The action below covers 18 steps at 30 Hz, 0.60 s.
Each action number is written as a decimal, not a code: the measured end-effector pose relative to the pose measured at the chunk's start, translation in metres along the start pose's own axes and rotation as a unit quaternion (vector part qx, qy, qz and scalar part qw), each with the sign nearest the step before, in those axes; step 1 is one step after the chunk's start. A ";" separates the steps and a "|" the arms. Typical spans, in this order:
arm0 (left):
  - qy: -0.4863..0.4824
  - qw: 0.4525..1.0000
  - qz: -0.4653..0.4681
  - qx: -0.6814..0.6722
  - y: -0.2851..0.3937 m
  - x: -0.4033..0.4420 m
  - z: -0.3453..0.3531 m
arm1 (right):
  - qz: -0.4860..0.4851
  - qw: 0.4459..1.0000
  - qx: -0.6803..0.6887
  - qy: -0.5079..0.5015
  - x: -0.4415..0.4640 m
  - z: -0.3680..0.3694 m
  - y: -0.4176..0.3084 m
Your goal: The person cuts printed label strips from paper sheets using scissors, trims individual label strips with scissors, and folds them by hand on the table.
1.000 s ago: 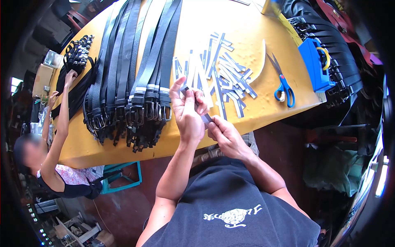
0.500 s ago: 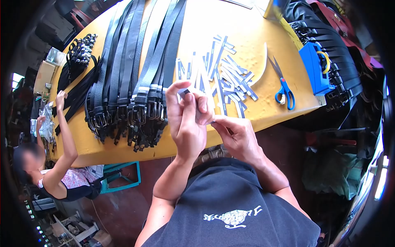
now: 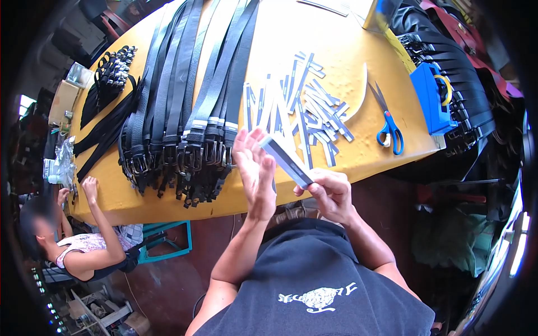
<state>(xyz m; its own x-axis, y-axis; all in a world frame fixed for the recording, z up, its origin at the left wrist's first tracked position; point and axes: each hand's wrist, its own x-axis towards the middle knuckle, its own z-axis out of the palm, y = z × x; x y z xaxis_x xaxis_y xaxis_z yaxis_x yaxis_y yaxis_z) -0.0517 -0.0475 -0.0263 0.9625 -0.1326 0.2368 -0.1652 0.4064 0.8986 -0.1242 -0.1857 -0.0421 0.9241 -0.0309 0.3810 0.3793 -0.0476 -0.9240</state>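
Note:
Between my hands is a light grey strip with a dark edge (image 3: 288, 163), tilted down to the right. My right hand (image 3: 330, 193) pinches its lower end. My left hand (image 3: 255, 173) is open beside its upper end, fingers stretched; whether they touch it I cannot tell. Beyond my hands, a loose pile of black-and-white strips (image 3: 319, 115) lies on the yellow table (image 3: 358, 162). Black belts (image 3: 196, 84) with metal buckles lie left of my left hand. Scissors with blue handles (image 3: 390, 133) rest right of the pile.
A blue tape dispenser (image 3: 431, 101) stands at the table's right edge, with more buckled belts (image 3: 471, 95) beyond. At the far left, a co-worker (image 3: 92, 246) sits near small black straps (image 3: 112, 120). A teal stool (image 3: 188, 238) stands below the table's edge.
My left fingers have opened from their curled grip, and the strip now shows at length in my right hand. The co-worker's hands have moved down toward the table's near edge.

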 end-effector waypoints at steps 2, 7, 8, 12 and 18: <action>-0.009 0.972 -0.132 -0.193 -0.006 -0.006 -0.003 | 0.022 0.997 0.077 0.015 -0.005 0.002 0.004; -0.013 0.938 -0.214 -0.272 0.001 -0.003 0.010 | 0.003 0.994 0.110 0.005 -0.012 0.005 0.019; -0.002 0.938 -0.208 -0.278 0.001 -0.002 0.012 | -0.006 0.995 0.099 0.006 -0.013 0.006 0.021; 0.023 0.934 -0.197 -0.296 0.006 0.002 0.020 | -0.038 0.998 0.033 0.026 -0.018 0.006 0.030; 0.017 0.928 -0.193 -0.319 0.002 0.003 0.016 | -0.060 0.997 0.048 -0.003 -0.014 0.005 0.025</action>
<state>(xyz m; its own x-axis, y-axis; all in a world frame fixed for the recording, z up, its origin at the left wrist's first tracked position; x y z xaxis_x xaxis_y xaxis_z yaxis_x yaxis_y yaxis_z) -0.0531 -0.0618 -0.0177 0.9315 -0.3554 -0.0779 0.3435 0.7886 0.5101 -0.1277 -0.1811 -0.0710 0.8717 -0.0247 0.4895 0.4901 0.0442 -0.8706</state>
